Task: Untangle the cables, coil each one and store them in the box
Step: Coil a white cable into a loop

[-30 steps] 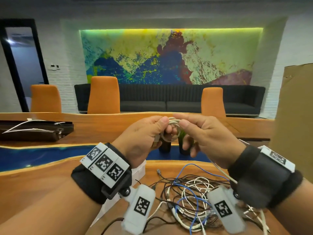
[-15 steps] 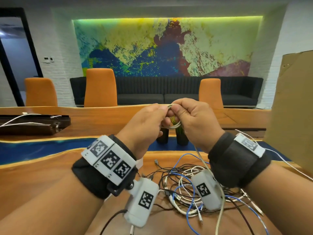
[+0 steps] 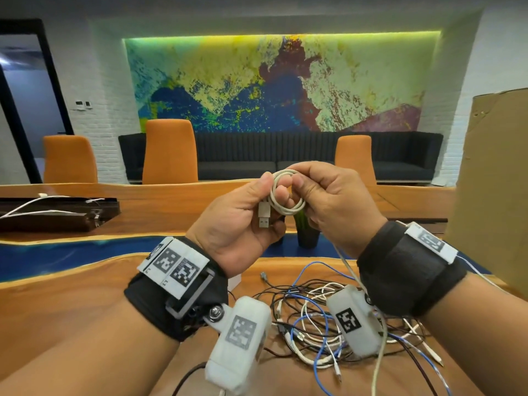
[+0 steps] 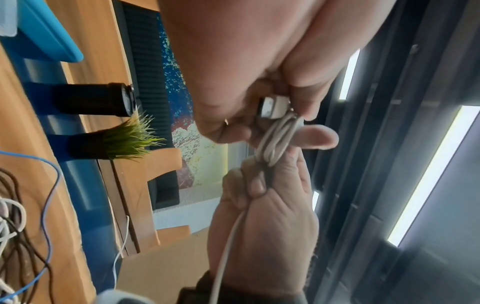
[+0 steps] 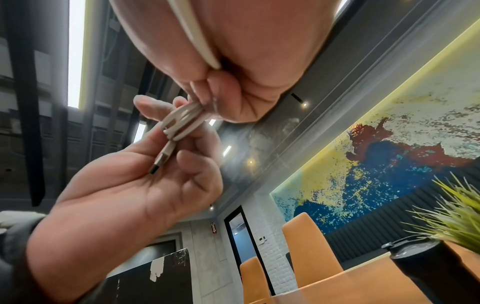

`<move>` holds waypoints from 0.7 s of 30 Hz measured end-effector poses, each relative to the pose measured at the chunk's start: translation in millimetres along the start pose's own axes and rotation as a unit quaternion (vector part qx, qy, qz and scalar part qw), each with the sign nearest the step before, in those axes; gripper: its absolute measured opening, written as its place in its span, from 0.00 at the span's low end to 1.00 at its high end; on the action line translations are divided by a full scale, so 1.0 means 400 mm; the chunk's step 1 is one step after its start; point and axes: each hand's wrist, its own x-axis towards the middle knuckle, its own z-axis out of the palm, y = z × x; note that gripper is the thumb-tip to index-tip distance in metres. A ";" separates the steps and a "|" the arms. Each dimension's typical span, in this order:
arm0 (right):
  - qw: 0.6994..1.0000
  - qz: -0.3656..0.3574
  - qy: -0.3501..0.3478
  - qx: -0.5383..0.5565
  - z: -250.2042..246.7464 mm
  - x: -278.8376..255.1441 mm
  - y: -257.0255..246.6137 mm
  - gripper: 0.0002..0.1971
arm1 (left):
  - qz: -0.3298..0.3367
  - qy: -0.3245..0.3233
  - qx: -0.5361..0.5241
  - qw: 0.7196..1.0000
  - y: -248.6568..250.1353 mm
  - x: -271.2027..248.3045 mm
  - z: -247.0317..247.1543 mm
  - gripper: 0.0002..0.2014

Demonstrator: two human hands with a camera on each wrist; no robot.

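Both hands hold a small coil of white USB cable (image 3: 285, 195) up at chest height above the wooden table (image 3: 71, 304). My left hand (image 3: 245, 215) pinches the coil's left side, and the silver USB plug (image 3: 264, 217) hangs down against its palm. On the coil's right side my right hand (image 3: 328, 207) grips the loops with curled fingers. The loose tail of the same cable (image 3: 380, 352) runs out under the right palm and down past the wrist. A tangle of black, white and blue cables (image 3: 311, 324) lies on the table below. The coil (image 4: 276, 142) and plug (image 5: 162, 158) also show in both wrist views.
A tall brown cardboard box (image 3: 494, 190) stands at the right edge. Two dark cups, one with a green plant (image 3: 307, 232), stand behind the hands on the blue strip (image 3: 71, 252). A dark tray with white cables (image 3: 54, 212) lies far left. Orange chairs (image 3: 170, 151) line the far side.
The hands turned the coil face-on toward me, so the USB plug now shows against the left palm. The right hand has shifted to the coil's right side.
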 end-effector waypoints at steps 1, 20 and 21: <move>1.000 -0.003 0.002 -0.004 -0.002 0.001 -0.001 0.10 | 0.007 0.006 -0.009 1.000 -0.002 0.003 0.004 0.12; 0.950 0.012 -0.214 -0.229 -0.007 -0.088 -0.049 0.08 | 0.219 0.021 0.400 0.890 0.039 0.012 0.013 0.15; 0.950 0.009 -0.216 -0.225 -0.013 -0.082 -0.054 0.08 | 0.215 0.019 0.394 0.893 0.036 0.011 0.014 0.15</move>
